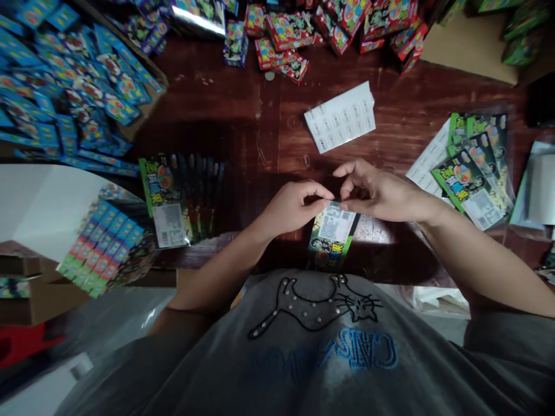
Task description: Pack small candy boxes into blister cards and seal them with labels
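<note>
A flat black and green printed packet [330,247] with a white barcode label lies at the table's front edge, close to my body. My left hand [297,207] pinches its far edge between thumb and fingers. At the same edge, near the right corner, my right hand [378,193] is closed with the thumb on the packet; its index finger is raised and bent. Whatever is between the fingertips is too small to make out. Beyond the hands rests a white sheet of oval stickers [341,117].
Similar packets [469,179] lie on a sticker sheet at right. A row of overlapping packets [167,199] is at left. Blue boxes [65,86] fill a carton at far left; red boxes [290,32] line the back. A bundle of striped boxes [102,245] sits front left.
</note>
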`<action>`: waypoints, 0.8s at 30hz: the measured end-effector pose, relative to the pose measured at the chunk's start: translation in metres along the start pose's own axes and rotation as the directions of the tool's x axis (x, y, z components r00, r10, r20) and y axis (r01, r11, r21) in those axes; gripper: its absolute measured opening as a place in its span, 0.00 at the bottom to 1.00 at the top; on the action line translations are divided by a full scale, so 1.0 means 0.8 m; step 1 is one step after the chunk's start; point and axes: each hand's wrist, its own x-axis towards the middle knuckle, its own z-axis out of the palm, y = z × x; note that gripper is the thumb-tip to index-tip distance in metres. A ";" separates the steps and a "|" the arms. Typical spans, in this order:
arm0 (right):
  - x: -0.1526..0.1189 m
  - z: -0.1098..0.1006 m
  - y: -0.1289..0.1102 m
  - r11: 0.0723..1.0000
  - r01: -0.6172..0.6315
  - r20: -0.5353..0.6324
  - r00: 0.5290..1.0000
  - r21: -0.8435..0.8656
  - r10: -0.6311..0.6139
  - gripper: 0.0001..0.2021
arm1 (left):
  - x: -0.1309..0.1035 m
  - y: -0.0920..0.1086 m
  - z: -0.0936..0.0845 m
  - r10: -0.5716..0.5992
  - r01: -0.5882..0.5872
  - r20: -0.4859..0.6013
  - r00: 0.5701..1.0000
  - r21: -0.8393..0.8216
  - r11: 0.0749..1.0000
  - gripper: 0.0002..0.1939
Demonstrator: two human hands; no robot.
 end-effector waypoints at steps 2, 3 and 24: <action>-0.007 0.010 0.002 0.991 0.011 -0.066 0.998 -0.135 -0.020 0.29 | -0.006 0.003 0.003 0.008 -0.008 -0.035 0.999 0.001 1.000 0.10; -0.013 0.016 0.002 0.977 0.022 -0.127 0.991 -0.214 -0.050 0.31 | -0.008 0.003 0.004 0.015 -0.015 -0.049 0.999 0.002 1.000 0.10; -0.120 0.137 0.078 0.991 0.125 -0.788 0.607 -0.035 -0.104 0.49 | -0.046 -0.044 -0.025 -0.066 -0.192 -0.519 0.852 -0.429 0.883 0.28</action>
